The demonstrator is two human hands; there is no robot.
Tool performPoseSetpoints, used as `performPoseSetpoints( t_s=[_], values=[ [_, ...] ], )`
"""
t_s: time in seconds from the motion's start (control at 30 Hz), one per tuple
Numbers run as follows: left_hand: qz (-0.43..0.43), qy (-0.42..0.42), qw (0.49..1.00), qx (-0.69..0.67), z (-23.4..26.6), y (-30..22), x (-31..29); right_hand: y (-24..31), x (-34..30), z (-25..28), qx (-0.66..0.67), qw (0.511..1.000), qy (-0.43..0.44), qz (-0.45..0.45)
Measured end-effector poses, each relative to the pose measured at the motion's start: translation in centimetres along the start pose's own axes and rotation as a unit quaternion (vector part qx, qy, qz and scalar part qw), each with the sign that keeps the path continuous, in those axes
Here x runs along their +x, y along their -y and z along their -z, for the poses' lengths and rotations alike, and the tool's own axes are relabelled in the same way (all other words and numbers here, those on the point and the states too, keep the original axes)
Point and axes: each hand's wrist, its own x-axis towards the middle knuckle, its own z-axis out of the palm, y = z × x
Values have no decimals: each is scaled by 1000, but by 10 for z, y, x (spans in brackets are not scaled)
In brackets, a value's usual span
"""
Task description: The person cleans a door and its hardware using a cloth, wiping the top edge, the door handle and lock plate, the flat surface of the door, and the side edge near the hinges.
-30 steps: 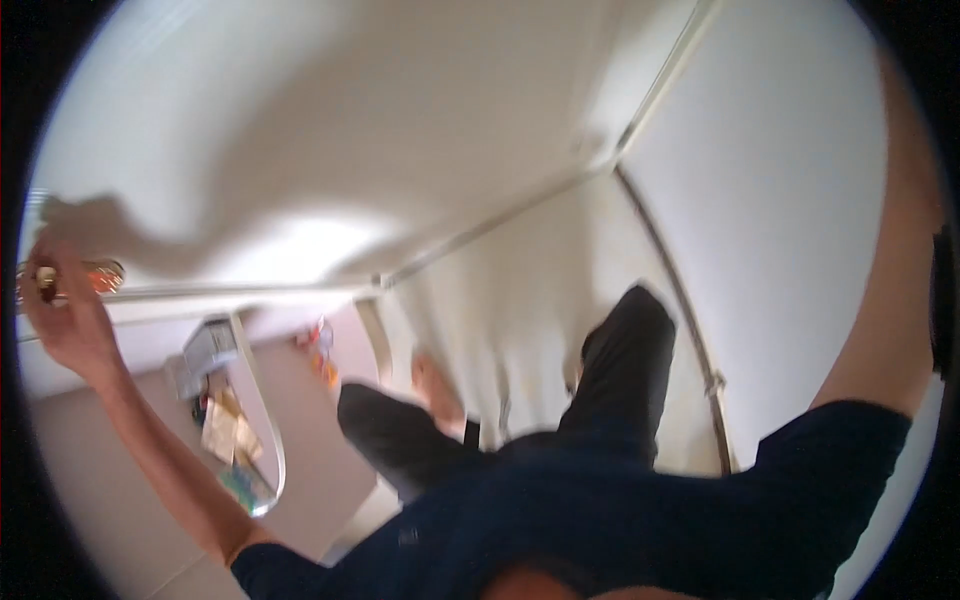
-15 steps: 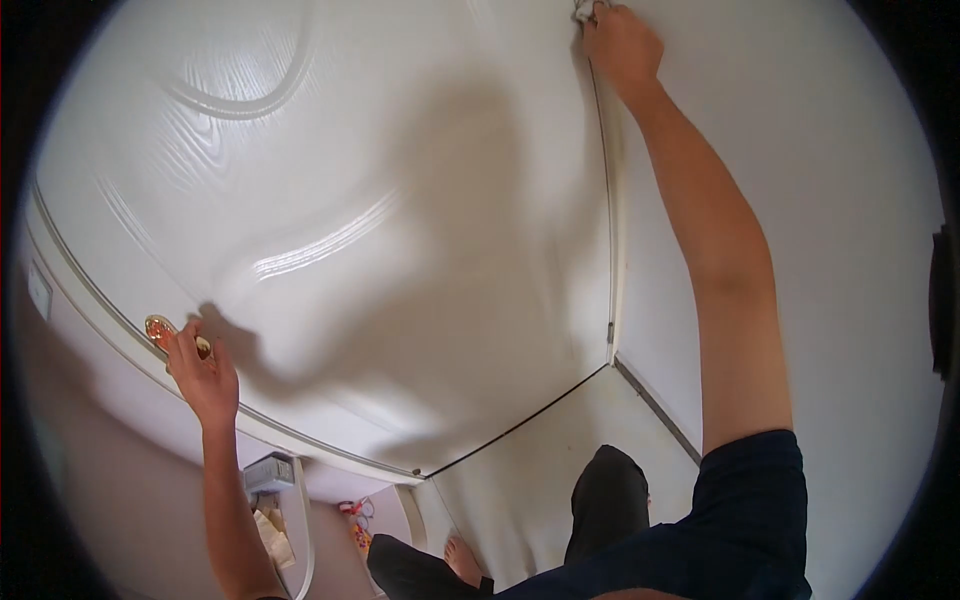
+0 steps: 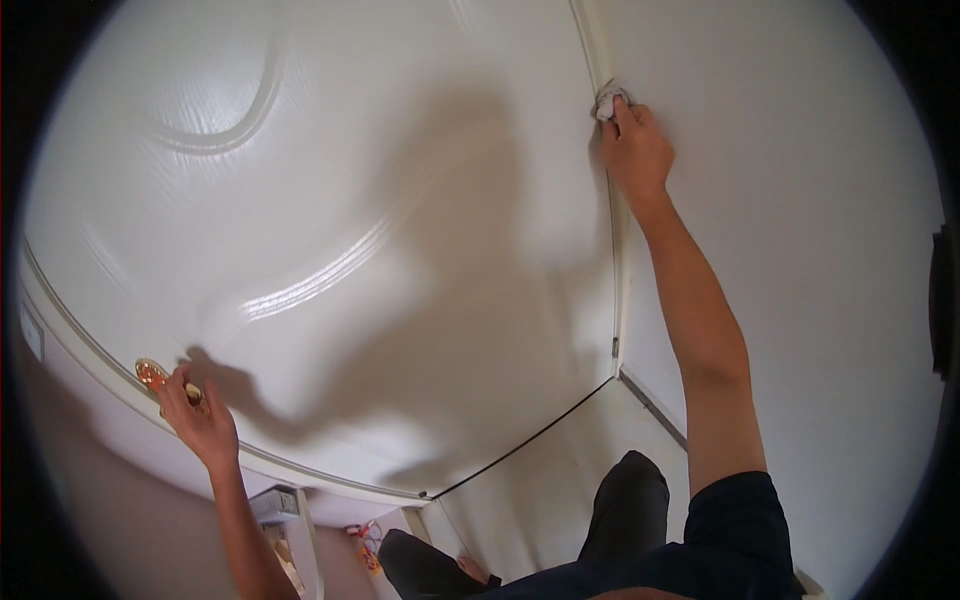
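Note:
A white panelled door (image 3: 330, 290) with raised curved moulding fills most of the view. At its left edge, my left hand (image 3: 205, 425) has its fingers curled around a gold door handle (image 3: 193, 393) on an ornate gold plate (image 3: 152, 373). My right hand (image 3: 638, 150), up at the right edge of the door, pinches a crumpled white cloth (image 3: 610, 101). That cloth presses against the narrow white frame (image 3: 597, 45) between door and wall. Part of the cloth is hidden by my fingers.
A pale wall (image 3: 800, 250) runs along my right, with a grey strip (image 3: 652, 408) at its foot. Light floor (image 3: 530, 510) lies under my legs. Through the doorway, lower left, stands a white shelf (image 3: 310, 540) holding a grey box (image 3: 275, 505).
My right hand has slid with the cloth down along the door frame, toward me. The left hand stays at the handle. The whole view has shifted slightly.

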Motion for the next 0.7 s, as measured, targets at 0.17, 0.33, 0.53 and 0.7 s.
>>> performPoseSetpoints(
  t_s=[0.17,0.33,0.53,0.7],
  values=[
    [-55,-3,998,44,5,-7,6,-6,-30,-3,17,1000,-5,-5],
    [-197,-14,974,110,25,-57,57,-18,-80,5,29,999,14,-18],
    [-208,-57,974,72,-19,-58,154,-22,-70,16,-5,998,69,-3],
    [-224,-65,969,86,-22,-41,177,17,-2,16,-13,996,86,-11]
  ],
)
